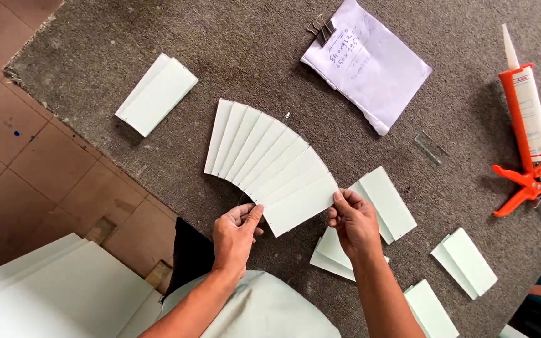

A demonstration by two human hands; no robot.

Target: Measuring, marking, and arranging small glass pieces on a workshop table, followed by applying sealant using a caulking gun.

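Note:
Several pale green rectangular panels [269, 164] lie spread like a fan on a grey carpet [252, 56]. My left hand [236, 233] pinches the near corner of the fan, thumb on top. My right hand [353, 222] grips the right edge of the nearest panel between thumb and fingers. Both hands hold the fan together at its lower end.
More small stacks of the same panels lie at upper left [156, 94], beside my right hand [386, 200], and at lower right [464, 261]. An orange caulking gun [529, 134] lies at right. Clipped white papers [367, 62] sit at top. Large white boards [51, 294] rest lower left on tiled floor.

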